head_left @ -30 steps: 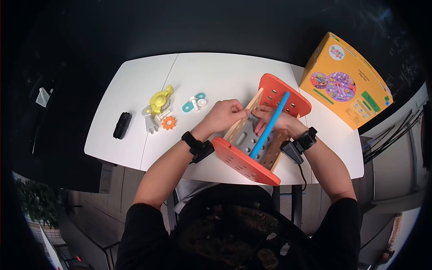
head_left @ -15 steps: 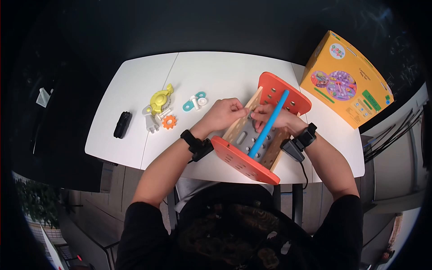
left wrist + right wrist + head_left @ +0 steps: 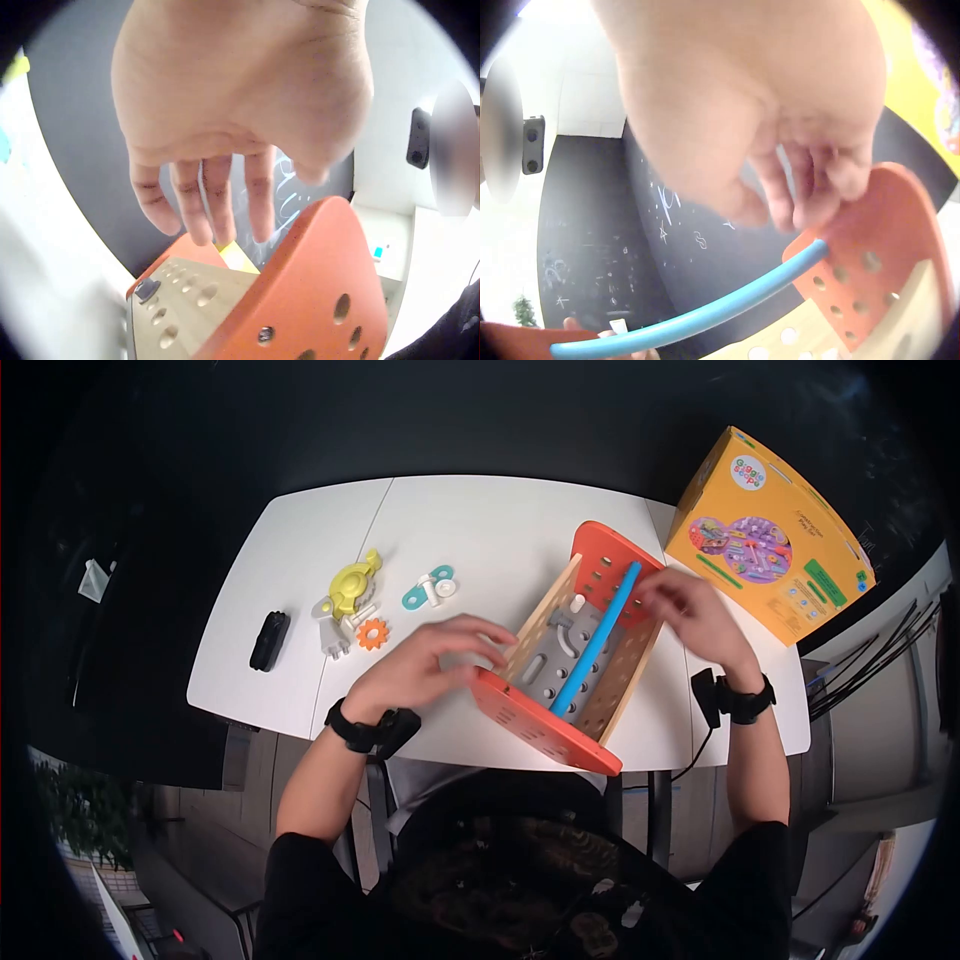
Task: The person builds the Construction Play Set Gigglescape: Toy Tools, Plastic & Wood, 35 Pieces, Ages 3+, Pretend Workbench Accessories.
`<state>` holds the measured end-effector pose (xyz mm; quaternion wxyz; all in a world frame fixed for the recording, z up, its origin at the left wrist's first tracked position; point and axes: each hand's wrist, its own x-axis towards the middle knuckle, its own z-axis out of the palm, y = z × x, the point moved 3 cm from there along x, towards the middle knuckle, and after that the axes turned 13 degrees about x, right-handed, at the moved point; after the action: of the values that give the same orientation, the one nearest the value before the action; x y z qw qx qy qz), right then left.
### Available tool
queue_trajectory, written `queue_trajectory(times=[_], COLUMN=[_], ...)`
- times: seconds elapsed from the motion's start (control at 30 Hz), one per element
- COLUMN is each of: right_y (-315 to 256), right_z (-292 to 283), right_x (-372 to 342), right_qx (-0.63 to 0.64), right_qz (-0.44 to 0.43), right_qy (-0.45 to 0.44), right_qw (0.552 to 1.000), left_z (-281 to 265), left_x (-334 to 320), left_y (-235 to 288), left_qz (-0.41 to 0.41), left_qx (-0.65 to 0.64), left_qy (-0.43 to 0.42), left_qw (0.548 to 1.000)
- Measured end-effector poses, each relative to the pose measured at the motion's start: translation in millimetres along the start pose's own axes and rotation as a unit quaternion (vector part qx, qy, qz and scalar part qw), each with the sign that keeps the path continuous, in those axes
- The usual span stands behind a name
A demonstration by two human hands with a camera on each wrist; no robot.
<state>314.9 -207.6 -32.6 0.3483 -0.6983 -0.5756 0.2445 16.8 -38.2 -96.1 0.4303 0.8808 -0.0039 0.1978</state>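
Observation:
A toy workbench with red end panels (image 3: 545, 722), perforated wooden sides (image 3: 628, 695) and a blue bar (image 3: 597, 645) across its top stands on the white table. Inside it, a grey piece and a white curved piece (image 3: 566, 635) sit by the left side. My left hand (image 3: 425, 665), blurred, hovers beside the near red panel with fingers extended and nothing held. Above the far red panel (image 3: 881, 240), near the bar's far end, is my right hand (image 3: 700, 622), its fingers loosely bent and holding nothing. A dark bolt head (image 3: 147, 290) shows on the wooden side in the left wrist view.
On the left of the table (image 3: 480, 520) lie a yellow toy saw (image 3: 350, 588), a grey piece (image 3: 333, 635), an orange gear (image 3: 373, 634), a teal piece with white parts (image 3: 430, 590) and a black case (image 3: 269, 641). A yellow box (image 3: 770, 540) stands at the back right.
Both hands have come out of the workbench and apart, the left toward the lower left, the right to the right. The pieces inside the workbench are now uncovered.

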Motion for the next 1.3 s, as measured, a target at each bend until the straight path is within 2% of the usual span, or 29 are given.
queue_trajectory(times=[0.03,0.1,0.23,0.3,0.33,0.37,0.43,0.5,0.53,0.6,0.67,0.73,0.8,0.97,1.03,1.13,1.3], right_y=[6.1,-4.6,17.5,21.7,19.8,15.4,9.2,9.1,10.1,20.7,27.8,39.4,50.9,74.2,70.2,49.8,21.5], right_z=[-5.9,-10.5,-7.1,-3.2,-2.1,-2.7,-3.1,0.4,2.2,0.7,2.2,9.7,21.3,33.7,37.6,33.1,16.0], right_x=[0.3,-5.2,-4.3,-8.6,-12.0,-14.5,-20.3,-23.7,-24.4,-24.9,-21.4,-16.7,-11.7,8.2,12.7,7.4,3.1], right_qx=[0.078,-0.091,-0.061,0.000,-0.001,-0.001,0.007,0.020,0.032,0.066,0.099,0.242,0.251,0.262,0.333,0.317,0.397], right_qz=[-0.010,-0.078,-0.103,-0.059,-0.056,-0.055,0.008,0.014,0.019,0.041,0.063,0.206,0.200,0.175,0.171,0.173,0.167], right_qy=[0.085,0.213,0.220,0.182,0.194,0.196,0.177,0.180,0.179,0.169,0.158,0.098,0.078,0.013,0.051,0.097,0.119], right_qw=[0.993,0.970,0.968,0.982,0.979,0.979,0.984,0.983,0.983,0.983,0.980,0.943,0.944,0.949,0.926,0.928,0.895], left_z=[0.9,5.8,1.5,-2.8,-5.0,-9.3,-10.5,-13.7,-12.7,-12.8,-12.3,-11.3,-6.2,-2.9,-3.4,-12.6,-31.8], left_x=[-4.1,-8.3,-12.9,-16.0,-17.5,-19.2,-23.2,-27.6,-30.1,-36.2,-38.6,-36.7,-36.5,-23.5,-20.6,-11.1,-1.6], left_y=[7.0,16.1,3.9,-2.4,-6.4,-12.9,-25.4,-41.5,-49.7,-64.4,-62.0,-55.2,-51.3,-24.2,-23.7,-24.1,-32.0], left_qz=[-0.003,-0.008,-0.034,-0.077,-0.076,-0.097,-0.117,-0.160,-0.159,-0.274,-0.306,-0.336,-0.430,-0.439,-0.428,-0.408,-0.331], left_qx=[-0.001,0.035,0.046,0.042,0.043,0.036,0.029,0.046,0.046,-0.013,-0.011,-0.010,-0.049,-0.066,-0.056,-0.025,-0.046], left_qy=[0.000,-0.027,-0.026,0.005,0.005,0.032,0.056,0.149,0.148,0.174,0.152,0.129,0.085,0.088,0.096,0.144,0.219], left_qw=[1.000,0.999,0.998,0.996,0.996,0.994,0.991,0.975,0.975,0.946,0.940,0.933,0.897,0.892,0.897,0.901,0.917])
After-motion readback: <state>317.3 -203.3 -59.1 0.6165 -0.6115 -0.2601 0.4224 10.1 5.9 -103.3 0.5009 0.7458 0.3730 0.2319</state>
